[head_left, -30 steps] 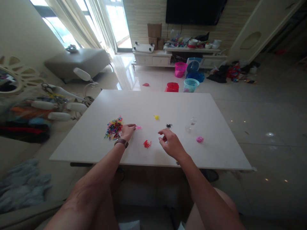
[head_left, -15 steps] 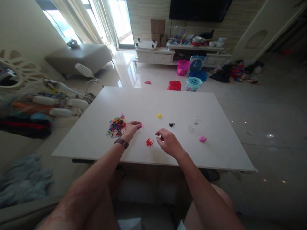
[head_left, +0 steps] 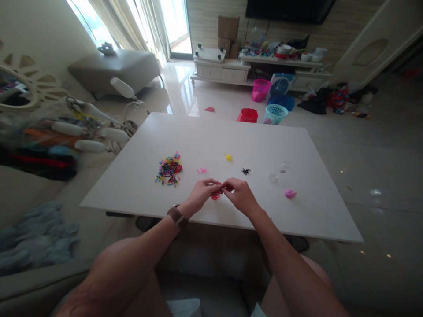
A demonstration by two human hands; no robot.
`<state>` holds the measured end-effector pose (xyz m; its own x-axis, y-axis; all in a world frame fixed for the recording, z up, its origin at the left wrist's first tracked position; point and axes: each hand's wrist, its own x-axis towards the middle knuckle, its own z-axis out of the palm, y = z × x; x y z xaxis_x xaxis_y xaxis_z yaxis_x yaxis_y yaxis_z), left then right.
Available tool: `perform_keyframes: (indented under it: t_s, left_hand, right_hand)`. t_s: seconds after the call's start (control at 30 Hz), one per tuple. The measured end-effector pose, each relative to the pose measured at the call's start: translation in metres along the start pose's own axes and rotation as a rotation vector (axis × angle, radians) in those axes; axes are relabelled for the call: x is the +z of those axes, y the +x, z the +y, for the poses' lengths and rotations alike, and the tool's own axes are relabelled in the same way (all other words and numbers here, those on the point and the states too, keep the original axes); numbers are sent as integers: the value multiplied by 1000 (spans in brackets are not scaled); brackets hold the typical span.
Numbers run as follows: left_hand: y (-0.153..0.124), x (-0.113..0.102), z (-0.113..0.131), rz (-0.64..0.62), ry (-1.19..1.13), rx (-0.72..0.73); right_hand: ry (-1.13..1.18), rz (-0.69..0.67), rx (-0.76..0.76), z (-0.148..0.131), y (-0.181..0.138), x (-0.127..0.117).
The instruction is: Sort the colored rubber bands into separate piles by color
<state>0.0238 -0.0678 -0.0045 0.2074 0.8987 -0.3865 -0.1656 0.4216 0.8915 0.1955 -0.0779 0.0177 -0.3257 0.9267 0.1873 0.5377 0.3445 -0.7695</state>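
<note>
My left hand (head_left: 204, 192), a brown-strapped watch (head_left: 177, 216) on its wrist, meets my right hand (head_left: 240, 195) above the near middle of the table. Fingertips of both are pinched together and touch; whatever is between them is too small to make out. Just beneath lies a small pile of red bands (head_left: 215, 197), partly covered by my left hand. Little clusters of pink bands (head_left: 202, 171), yellow bands (head_left: 228, 157) and black bands (head_left: 246, 171) lie beyond. Left of my hands is a larger heap of mixed coloured bands (head_left: 169, 169).
On the right of the white table (head_left: 198, 132) lie a clear plastic container (head_left: 273, 177), another clear piece (head_left: 285, 166) and a pink-purple bundle (head_left: 290, 194). Past the far edge, a red bin (head_left: 247, 115) and a light-blue basket (head_left: 275, 113) stand on the floor.
My left hand has moved right and nearer, from beside the pink bands to my right hand. Their fingertips now touch over the red bands. The whole view has shifted slightly.
</note>
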Motion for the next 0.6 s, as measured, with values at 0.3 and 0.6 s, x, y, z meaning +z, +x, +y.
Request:
perform_keyframes:
  t_s: [0.3,0.6]
  left_hand:
    - [7,-40,-1,-6,203,37]
    - [65,-90,-21,318,708,44]
  right_hand:
    - [-152,99,112,26,14,-19]
    - [-413,29,393,91,-6,-43]
